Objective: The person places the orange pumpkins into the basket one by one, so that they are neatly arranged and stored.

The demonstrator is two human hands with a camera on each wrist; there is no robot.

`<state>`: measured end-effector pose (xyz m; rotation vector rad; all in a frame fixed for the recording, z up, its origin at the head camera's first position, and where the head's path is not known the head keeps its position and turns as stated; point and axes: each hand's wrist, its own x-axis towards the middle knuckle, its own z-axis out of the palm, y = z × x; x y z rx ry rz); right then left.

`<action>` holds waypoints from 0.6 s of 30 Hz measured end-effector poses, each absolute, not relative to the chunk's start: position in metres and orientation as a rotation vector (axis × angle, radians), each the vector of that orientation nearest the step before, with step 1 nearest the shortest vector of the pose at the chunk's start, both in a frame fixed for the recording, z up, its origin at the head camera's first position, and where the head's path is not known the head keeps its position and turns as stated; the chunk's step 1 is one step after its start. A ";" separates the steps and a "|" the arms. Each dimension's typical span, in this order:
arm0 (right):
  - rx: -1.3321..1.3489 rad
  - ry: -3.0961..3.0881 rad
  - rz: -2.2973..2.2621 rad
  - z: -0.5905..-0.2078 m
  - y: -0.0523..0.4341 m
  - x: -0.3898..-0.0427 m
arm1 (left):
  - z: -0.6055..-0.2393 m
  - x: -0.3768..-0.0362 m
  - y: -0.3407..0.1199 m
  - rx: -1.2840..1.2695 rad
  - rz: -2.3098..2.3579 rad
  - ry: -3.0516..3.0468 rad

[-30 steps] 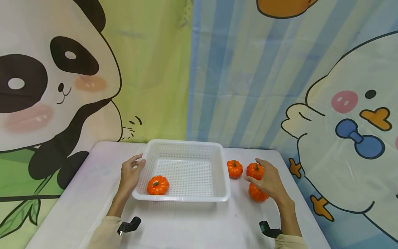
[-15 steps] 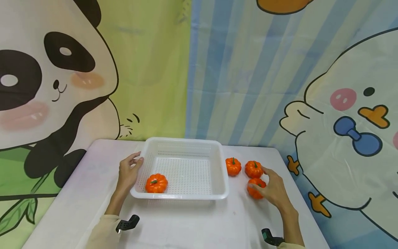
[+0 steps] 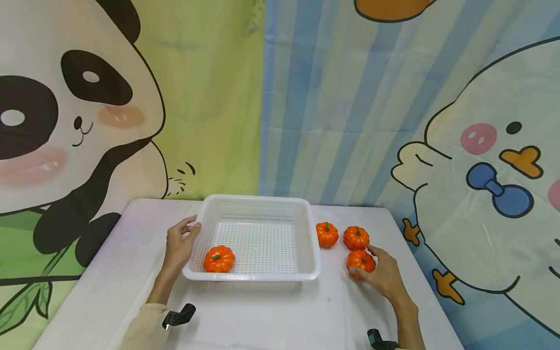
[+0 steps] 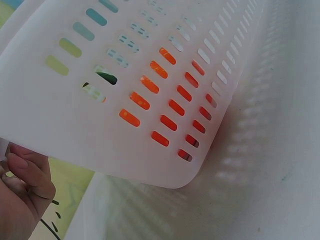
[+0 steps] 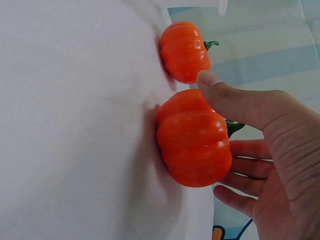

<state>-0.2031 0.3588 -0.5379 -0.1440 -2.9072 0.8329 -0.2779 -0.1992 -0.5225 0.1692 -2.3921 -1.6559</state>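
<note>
A white perforated basket (image 3: 306, 243) stands on the table with one orange pumpkin (image 3: 218, 259) in its near left corner. My left hand (image 3: 188, 229) grips the basket's left rim; the left wrist view shows the thumb (image 4: 27, 172) under the rim of the basket (image 4: 75, 115). Three more pumpkins lie on the table right of the basket. My right hand (image 3: 369, 265) wraps thumb and fingers round the nearest pumpkin (image 3: 359, 260), which still rests on the table. In the right wrist view that pumpkin (image 5: 194, 150) sits in my right hand (image 5: 225, 135), the thumb on top.
Two loose pumpkins (image 3: 327, 234) (image 3: 356, 237) lie just behind the held one, and one of these pumpkins (image 5: 184, 51) shows in the right wrist view. The white table (image 3: 271, 316) ends close to the right of my hand. A cartoon backdrop hangs behind.
My right hand drew back from the far right pumpkin to the nearest one and closed round it. The left hand stayed on the basket's rim.
</note>
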 end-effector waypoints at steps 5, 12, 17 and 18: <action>-0.183 -2.935 0.849 -0.544 0.359 -0.202 | -0.524 -0.277 -0.200 0.171 -1.658 -2.396; -0.186 -2.926 0.856 -0.548 0.360 -0.200 | -0.523 -0.277 -0.199 0.156 -1.671 -2.380; -0.199 -2.930 0.877 -0.548 0.360 -0.200 | -0.524 -0.278 -0.199 0.158 -1.677 -2.377; -0.202 -2.932 0.882 -0.548 0.360 -0.200 | -0.524 -0.278 -0.199 0.158 -1.677 -2.377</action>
